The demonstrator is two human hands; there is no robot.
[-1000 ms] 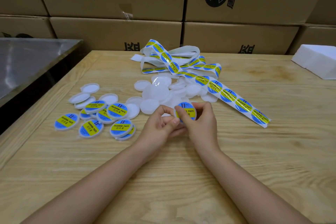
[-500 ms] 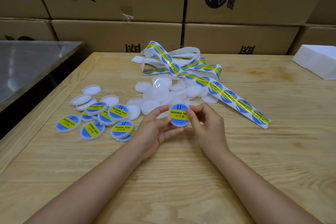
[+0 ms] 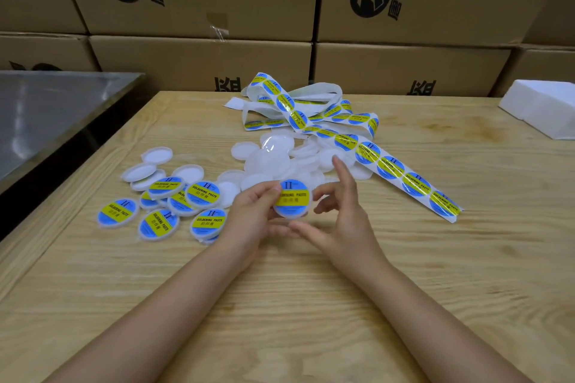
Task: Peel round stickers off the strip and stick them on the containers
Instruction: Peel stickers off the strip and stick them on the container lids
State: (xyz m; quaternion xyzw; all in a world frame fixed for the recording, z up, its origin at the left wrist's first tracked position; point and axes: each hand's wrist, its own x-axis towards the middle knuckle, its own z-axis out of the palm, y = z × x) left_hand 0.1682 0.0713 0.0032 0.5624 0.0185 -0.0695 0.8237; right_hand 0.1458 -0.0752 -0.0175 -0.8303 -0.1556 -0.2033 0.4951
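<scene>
A round container (image 3: 292, 200) with a blue and yellow sticker is pinched by the left hand (image 3: 253, 221), just above the wooden table (image 3: 435, 274); the right hand (image 3: 348, 224) is spread open beside it, with nothing held; the sticker strip (image 3: 390, 165) is laid behind, to the right; stickered containers (image 3: 174, 208) are piled at the left; bare white containers (image 3: 270, 162) are heaped in the middle.

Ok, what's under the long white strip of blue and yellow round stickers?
The strip crosses white round plastic containers mid-length; its near end rests on the wooden table. How many it covers is hidden.
</scene>
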